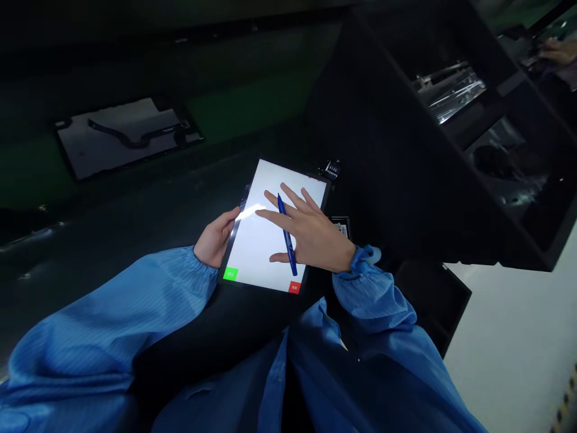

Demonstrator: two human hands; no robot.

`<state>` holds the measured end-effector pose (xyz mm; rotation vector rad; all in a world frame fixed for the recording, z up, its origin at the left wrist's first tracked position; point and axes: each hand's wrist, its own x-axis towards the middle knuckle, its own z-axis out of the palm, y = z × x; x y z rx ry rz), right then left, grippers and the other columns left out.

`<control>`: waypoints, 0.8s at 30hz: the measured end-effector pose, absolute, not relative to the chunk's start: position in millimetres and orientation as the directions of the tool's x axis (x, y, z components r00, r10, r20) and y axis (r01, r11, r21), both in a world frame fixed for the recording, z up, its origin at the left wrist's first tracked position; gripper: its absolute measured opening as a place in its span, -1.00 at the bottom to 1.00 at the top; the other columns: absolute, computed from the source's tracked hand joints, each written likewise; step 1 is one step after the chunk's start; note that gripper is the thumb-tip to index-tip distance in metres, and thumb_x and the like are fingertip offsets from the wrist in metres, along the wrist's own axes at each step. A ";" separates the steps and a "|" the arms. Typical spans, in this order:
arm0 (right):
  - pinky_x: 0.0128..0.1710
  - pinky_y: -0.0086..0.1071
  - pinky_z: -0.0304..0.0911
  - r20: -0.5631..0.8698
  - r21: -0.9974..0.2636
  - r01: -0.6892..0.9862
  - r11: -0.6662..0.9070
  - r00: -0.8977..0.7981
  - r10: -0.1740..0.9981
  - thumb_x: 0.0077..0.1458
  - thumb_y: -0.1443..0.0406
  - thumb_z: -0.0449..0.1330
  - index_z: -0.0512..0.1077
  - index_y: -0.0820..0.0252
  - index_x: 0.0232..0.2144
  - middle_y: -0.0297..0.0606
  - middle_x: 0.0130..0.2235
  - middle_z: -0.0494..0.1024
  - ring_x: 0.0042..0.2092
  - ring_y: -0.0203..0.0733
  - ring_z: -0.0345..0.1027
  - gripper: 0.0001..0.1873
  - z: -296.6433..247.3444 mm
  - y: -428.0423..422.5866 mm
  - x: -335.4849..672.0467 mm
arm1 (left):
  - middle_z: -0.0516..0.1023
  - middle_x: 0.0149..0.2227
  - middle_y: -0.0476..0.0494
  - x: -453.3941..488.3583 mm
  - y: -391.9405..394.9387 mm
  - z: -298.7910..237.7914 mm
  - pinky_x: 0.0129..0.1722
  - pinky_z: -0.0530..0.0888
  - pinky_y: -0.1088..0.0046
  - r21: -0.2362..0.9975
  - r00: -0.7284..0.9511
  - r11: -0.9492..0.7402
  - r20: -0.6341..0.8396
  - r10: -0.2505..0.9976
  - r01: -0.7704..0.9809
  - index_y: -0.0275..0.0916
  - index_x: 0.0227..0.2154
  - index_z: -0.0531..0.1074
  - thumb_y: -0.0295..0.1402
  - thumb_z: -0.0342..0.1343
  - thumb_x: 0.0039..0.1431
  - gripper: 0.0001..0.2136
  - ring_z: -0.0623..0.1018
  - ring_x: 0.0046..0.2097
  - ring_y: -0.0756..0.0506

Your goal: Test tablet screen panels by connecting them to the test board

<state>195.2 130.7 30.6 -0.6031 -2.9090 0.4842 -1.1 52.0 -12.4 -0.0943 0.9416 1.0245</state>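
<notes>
A tablet with a lit white screen, a green box at its lower left and a red box at its lower right, tilts in front of my body. My left hand is closed on its left edge, the thumb at the rim and the other fingers hidden beneath. Over the screen's right half, my right hand has its fingers spread, the tips at or just above the glass. A blue pen lies across these fingers, held slantwise in the same hand; exactly how it is gripped is hard to see.
A flat panel with a dark ribbon cable lies at the back left. On the right stands a black compartmented box holding clear plastic-like items. Small dark parts sit by the tablet. Another person's hand shows far right.
</notes>
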 end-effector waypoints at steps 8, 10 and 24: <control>-0.01 -0.19 0.56 0.414 -0.281 0.338 0.898 -0.801 0.432 0.28 0.31 0.16 0.55 0.08 -0.24 -0.21 0.08 0.58 0.10 -0.04 0.50 -0.85 13.0 109.9 213.9 | 0.67 -0.30 -0.28 0.3 53.1 -8.5 -0.15 0.61 0.19 0.327 0.167 0.560 -0.736 0.656 -0.761 -0.38 0.01 0.52 -0.22 -0.11 0.32 -0.56 0.67 -0.22 -0.28; -0.09 -0.21 0.59 0.510 -0.372 0.393 0.841 -0.670 0.539 0.25 0.30 0.20 0.55 -0.01 -0.19 -0.28 0.05 0.60 0.00 -0.06 0.56 -0.86 17.5 110.9 223.7 | 0.67 -0.32 -0.27 -1.0 53.0 -10.3 -0.19 0.62 0.21 0.345 0.151 0.563 -0.739 0.656 -0.751 -0.38 0.00 0.53 -0.22 -0.10 0.31 -0.57 0.67 -0.26 -0.26; -0.38 -0.36 0.46 0.433 -0.521 0.662 0.539 -0.339 0.835 0.17 0.28 0.20 0.60 0.09 -0.34 -0.34 -0.45 0.62 -0.46 -0.23 0.50 -0.84 -47.8 134.5 296.8 | 0.65 -0.44 -0.09 0.8 54.5 5.7 -0.24 0.62 0.33 0.330 0.062 0.543 -0.811 0.582 -0.772 -0.30 0.09 0.42 -0.30 -0.22 0.37 -0.59 0.67 -0.32 -0.18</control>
